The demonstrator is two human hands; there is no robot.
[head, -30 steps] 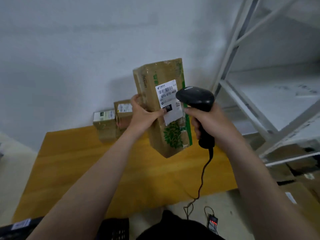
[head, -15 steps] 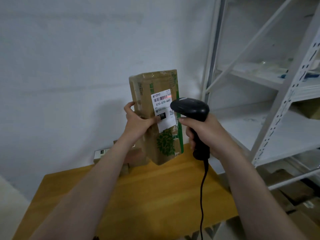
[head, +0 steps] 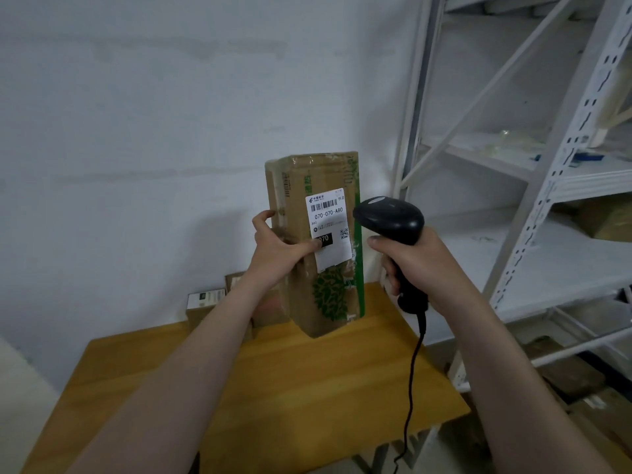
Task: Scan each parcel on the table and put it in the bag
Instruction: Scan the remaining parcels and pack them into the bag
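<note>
My left hand (head: 277, 248) grips a tall brown cardboard parcel (head: 319, 268) upright above the wooden table (head: 307, 388). The parcel carries green print and a white label (head: 330, 227) with a barcode, and my thumb lies on the label's dark patch. My right hand (head: 415, 265) holds a black corded barcode scanner (head: 390, 220) by its handle, its head close beside the label's right edge. No bag is in view.
Two smaller parcels (head: 205, 304) stand at the table's far edge against the white wall, partly hidden by my left arm. A white metal shelf rack (head: 533, 186) rises on the right. Cardboard lies on the floor under the rack.
The view has tilted a little, so parcel and scanner sit slightly lower in it. The red scan line seen on the label half a second ago is gone. Both grips are unchanged.
</note>
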